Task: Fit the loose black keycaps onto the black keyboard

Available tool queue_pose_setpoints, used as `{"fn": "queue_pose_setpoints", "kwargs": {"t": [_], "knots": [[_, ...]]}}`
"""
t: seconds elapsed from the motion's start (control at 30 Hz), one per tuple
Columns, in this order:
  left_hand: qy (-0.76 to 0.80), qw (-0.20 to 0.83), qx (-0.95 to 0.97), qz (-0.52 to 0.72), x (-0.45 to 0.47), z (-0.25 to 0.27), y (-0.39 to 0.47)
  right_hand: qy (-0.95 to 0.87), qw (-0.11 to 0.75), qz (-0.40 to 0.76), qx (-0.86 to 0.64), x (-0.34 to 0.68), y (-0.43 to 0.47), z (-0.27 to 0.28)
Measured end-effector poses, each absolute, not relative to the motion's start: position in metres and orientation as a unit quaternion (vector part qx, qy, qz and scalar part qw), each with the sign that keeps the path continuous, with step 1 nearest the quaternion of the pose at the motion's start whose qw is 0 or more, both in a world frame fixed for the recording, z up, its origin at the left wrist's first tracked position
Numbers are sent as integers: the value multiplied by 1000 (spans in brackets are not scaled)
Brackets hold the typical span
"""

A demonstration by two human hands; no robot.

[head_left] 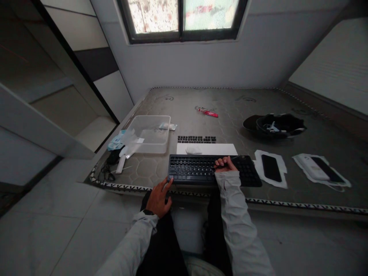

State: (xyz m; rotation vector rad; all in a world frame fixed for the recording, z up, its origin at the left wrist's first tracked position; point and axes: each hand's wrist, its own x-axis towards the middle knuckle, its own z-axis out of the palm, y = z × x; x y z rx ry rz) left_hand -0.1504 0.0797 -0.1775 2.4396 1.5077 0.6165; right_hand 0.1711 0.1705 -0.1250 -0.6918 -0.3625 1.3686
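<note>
Where the black, pale-lettered keyboard [194,168] lies along the mattress [227,128] edge, the left hand [158,198] spreads loosely at its near-left corner; the right hand [225,165] curls over the keys, its hold unclear. Leftward stands a translucent tub [151,148]; rightward, a dark cap [253,123] cradles something white [273,127].

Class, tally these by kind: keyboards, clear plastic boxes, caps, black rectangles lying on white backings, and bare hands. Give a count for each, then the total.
Keyboard: 1
Clear plastic box: 1
Cap: 1
Black rectangles on white backings: 2 (nearer one, farther-right one)
Bare hands: 2 (left hand, right hand)
Total: 7
</note>
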Motion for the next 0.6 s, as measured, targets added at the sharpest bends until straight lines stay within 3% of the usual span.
{"fn": "queue_pose_setpoints", "kwargs": {"t": [0.6], "knots": [[515, 119, 820, 218, -156, -171, 74, -177, 741, 553, -338, 159, 184, -137]]}}
